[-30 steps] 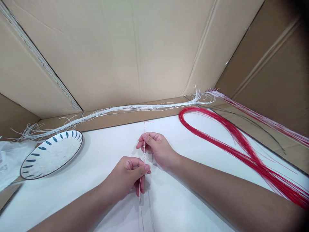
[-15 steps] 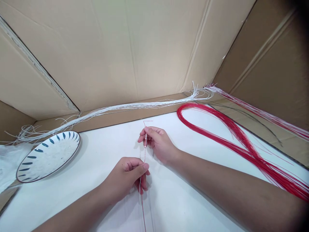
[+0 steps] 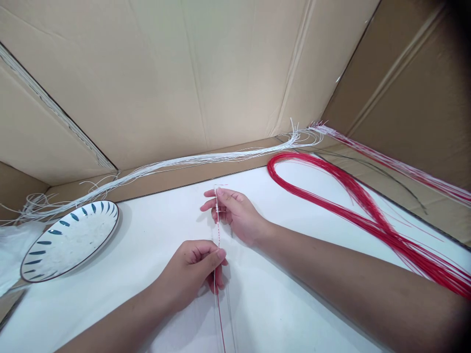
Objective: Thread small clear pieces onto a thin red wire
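Note:
A thin red wire or cord (image 3: 221,321) runs up the middle of the view, with a white strand beside its lower part. My left hand (image 3: 200,267) pinches both between thumb and fingers. Above it, the stretch between my hands looks twisted red and white. Farther up, small white beads (image 3: 217,206) sit on the strand. There my right hand (image 3: 235,211) holds the beaded upper part between thumb and index finger, its other fingers partly spread. A short thin end sticks out above the right fingertips.
A white plate with blue dashes (image 3: 31,262) holds small clear-white pieces at left, by a plastic bag (image 3: 16,250). A looped red bundle of strands (image 3: 312,198) lies at right. White strands (image 3: 191,160) stretch along the cardboard wall (image 3: 158,73). The tabletop (image 3: 147,225) is white.
My right thumb and index finger have shifted up along the beaded strand, and the beads now show below them. My left hand keeps its pinch. The view has tilted slightly.

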### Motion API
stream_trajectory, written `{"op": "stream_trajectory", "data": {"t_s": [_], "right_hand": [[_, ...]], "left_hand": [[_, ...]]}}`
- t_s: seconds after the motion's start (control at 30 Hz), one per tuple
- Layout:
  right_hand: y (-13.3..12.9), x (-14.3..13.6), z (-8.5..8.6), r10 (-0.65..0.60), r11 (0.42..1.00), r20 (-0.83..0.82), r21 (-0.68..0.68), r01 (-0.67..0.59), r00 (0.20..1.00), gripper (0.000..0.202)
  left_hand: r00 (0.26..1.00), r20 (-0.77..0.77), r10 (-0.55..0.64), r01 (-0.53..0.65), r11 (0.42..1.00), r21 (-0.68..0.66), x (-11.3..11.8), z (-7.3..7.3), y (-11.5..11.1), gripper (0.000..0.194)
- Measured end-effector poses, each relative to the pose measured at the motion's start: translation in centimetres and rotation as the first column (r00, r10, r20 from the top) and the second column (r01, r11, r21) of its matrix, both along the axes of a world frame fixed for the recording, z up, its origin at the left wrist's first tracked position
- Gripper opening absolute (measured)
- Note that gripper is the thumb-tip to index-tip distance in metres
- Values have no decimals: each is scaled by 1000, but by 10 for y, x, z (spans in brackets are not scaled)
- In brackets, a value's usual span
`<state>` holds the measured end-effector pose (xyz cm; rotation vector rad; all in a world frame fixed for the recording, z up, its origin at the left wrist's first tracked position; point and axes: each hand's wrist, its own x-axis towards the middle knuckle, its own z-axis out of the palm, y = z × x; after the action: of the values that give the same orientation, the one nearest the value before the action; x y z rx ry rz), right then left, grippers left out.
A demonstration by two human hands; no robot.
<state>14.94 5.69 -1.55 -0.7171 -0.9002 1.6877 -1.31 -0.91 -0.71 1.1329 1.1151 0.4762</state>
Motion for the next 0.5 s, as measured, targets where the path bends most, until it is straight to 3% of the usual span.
{"op": "stream_trajectory", "data": {"t_s": [0.17,0.5], "right_hand": [[1,1,-1,207,978,44,-34,-206,977,51],[1,-1,-5,101,995,5,-18,-101,995,44]], "left_hand": [[995,61,78,-80,996,42,2,1,1,47],[999,36,5,-5,1000,16,2,3,-2,46]]}}
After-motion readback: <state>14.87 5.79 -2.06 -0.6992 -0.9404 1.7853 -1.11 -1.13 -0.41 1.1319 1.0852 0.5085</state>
